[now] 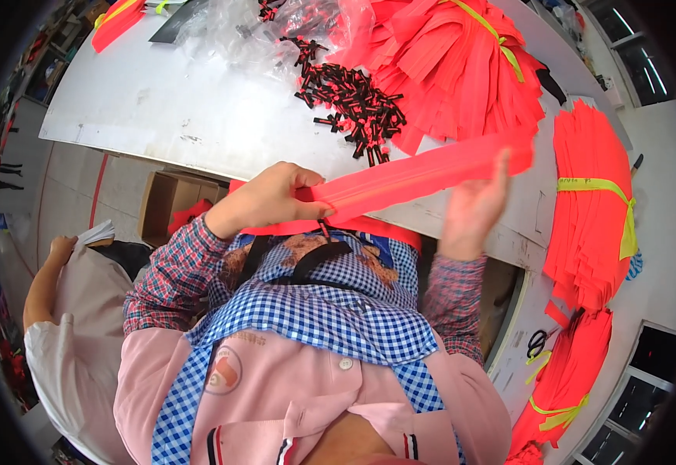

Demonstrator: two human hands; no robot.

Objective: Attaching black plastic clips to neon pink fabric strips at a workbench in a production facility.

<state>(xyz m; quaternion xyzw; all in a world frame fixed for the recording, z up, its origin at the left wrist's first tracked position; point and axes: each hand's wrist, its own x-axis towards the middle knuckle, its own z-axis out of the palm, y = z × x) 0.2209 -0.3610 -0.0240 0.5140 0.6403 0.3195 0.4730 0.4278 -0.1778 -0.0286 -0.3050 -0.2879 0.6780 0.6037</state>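
Observation:
A long coral-red zipper (423,172) stretches slantwise in front of my body, rising to the right. My left hand (264,200) is closed on its left end, thumb and fingers pinching it. Below that pinch hangs a small dark pull (324,229). My right hand (474,205) is at the zipper's right part, slightly blurred; its fingers are stretched out, one of them against the red tape. More red tape (388,229) lies across my lap, over the blue checked apron. On the table beyond is a pile of small black-and-red zipper pulls (353,105).
A large tied bundle of red strips (462,62) lies at the far side of the white table (121,116). Two more bundles (590,205) line the right, near black scissors (537,342). Clear plastic bags (237,35) lie behind. A cardboard box (171,205) and another person (82,325) are left.

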